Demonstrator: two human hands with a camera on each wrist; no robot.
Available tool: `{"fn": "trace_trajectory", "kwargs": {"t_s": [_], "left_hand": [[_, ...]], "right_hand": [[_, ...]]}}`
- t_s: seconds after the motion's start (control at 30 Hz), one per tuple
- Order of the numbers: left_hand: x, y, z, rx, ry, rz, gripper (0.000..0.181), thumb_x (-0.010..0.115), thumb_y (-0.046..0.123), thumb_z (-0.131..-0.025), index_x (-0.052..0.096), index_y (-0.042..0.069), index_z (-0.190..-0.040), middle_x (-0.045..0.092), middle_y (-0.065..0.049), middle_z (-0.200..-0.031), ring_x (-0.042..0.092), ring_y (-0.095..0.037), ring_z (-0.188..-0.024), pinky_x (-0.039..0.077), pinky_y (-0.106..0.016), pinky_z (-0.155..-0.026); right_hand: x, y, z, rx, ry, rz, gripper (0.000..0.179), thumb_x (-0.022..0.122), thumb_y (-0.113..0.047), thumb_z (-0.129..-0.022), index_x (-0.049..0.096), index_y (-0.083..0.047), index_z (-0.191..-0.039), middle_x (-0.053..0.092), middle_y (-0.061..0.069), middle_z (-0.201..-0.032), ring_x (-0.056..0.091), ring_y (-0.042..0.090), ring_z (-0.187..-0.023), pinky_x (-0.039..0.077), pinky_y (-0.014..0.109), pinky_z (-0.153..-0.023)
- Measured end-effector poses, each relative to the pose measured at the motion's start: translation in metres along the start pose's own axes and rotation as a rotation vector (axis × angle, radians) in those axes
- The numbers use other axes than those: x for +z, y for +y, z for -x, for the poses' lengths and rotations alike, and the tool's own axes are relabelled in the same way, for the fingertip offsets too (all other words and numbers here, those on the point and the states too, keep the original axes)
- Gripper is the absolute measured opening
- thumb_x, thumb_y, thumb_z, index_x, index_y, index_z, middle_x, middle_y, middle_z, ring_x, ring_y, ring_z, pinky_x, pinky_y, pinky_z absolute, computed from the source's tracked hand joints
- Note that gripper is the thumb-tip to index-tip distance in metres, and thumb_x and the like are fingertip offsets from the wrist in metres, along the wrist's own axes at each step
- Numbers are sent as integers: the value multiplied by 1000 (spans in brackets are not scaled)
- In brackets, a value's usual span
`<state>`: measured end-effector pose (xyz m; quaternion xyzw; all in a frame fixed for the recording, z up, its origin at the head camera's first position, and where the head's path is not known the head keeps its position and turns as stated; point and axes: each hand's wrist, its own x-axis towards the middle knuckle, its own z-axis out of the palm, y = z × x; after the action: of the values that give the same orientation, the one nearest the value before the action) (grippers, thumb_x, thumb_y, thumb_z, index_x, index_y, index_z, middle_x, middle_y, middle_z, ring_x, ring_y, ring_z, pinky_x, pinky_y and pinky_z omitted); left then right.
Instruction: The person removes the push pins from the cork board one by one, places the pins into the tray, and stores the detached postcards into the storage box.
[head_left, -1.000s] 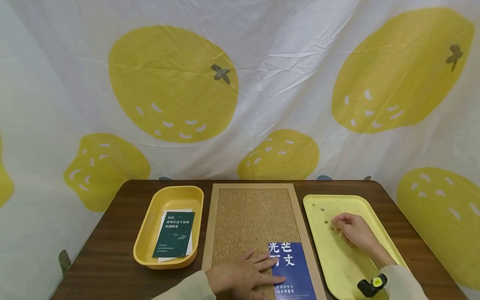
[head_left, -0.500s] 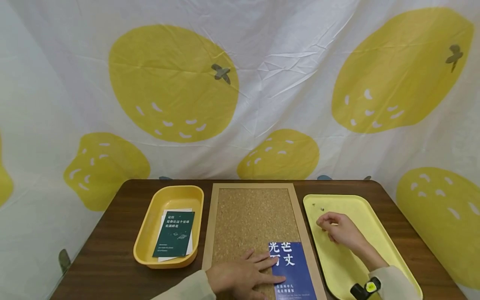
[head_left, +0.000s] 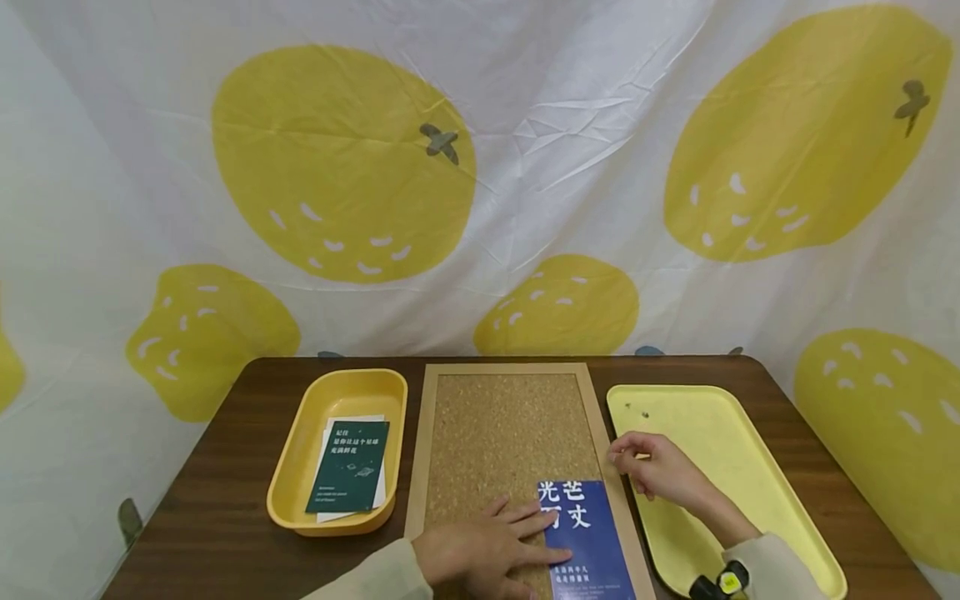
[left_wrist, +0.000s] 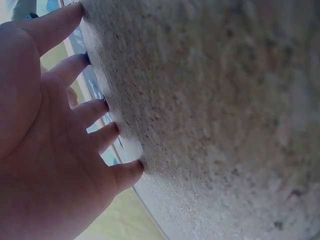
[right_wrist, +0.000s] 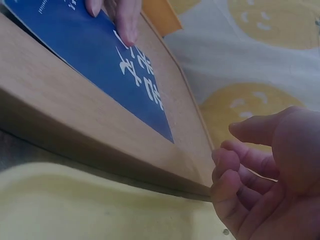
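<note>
My left hand (head_left: 491, 550) lies with spread fingers across the cork board (head_left: 502, 425) and the left side of a blue card (head_left: 588, 542) with white characters. Its fingertips touch down in the left wrist view. Over the left edge of the pale yellow tray (head_left: 731, 450), my right hand (head_left: 663, 471) has its fingertips at the board's wooden frame. Its fingers are bent, with thumb and forefinger near each other. Nothing shows clearly between them, so I cannot tell whether a small thing is held. Small dark pins (head_left: 645, 414) lie at the tray's far left corner.
Left of the board stands an orange-yellow basin (head_left: 397, 408) holding a dark green card (head_left: 348, 467) on white ones. Dark wooden tabletop (head_left: 202, 492) shows around these things. A lemon-patterned cloth (head_left: 525, 167) hangs behind the table.
My right hand has moved left from the middle of the tray to the board's right frame edge. The left hand and the blue card stay in place.
</note>
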<state>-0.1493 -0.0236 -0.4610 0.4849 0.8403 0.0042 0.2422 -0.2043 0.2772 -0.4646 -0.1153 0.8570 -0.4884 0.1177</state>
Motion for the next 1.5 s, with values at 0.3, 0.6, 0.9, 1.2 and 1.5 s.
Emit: {"fn": "trace_trajectory", "kwargs": {"t_s": [0.3,0.6,0.9,1.2,1.5], "left_hand": [[0,-1,-1,-10,-20,33,60,47,55,-99,18,55,-152,10,13,-166,5,-12,-153,17,-49,-122],[1,0,2,14,29,-27,60,44,59,-99,17,53,-153,12,11,-166,8,-12,-153,21,-49,-121],[0,-3,0,23,-10,29,60,44,57,-100,19,52,-153,12,13,-165,7,-11,-153,18,-48,-122],[1,-3,-1,23,-5,35,60,44,57,-100,18,52,-153,11,13,-166,7,-11,-153,18,-48,-122],[1,-3,0,20,5,37,60,43,59,-99,18,52,-153,11,12,-166,6,-12,-153,19,-48,-122]], "right_hand": [[10,-3,-2,-2,-77,-1,26,57,-10,-97,64,4,-117,64,12,-88,52,12,-55,43,24,-44],[18,1,-4,-43,-135,19,26,57,-9,-97,65,3,-119,61,9,-78,51,11,-51,44,23,-41],[22,1,-4,-8,-196,-24,31,57,-10,-98,61,3,-126,64,8,-82,50,11,-53,41,22,-42],[24,-1,-4,-2,-194,55,39,61,-20,-98,61,3,-130,56,2,-70,50,10,-52,42,23,-42],[22,-3,1,-25,-189,100,36,61,-19,-98,64,2,-128,54,-1,-62,49,9,-50,42,22,-42]]}}
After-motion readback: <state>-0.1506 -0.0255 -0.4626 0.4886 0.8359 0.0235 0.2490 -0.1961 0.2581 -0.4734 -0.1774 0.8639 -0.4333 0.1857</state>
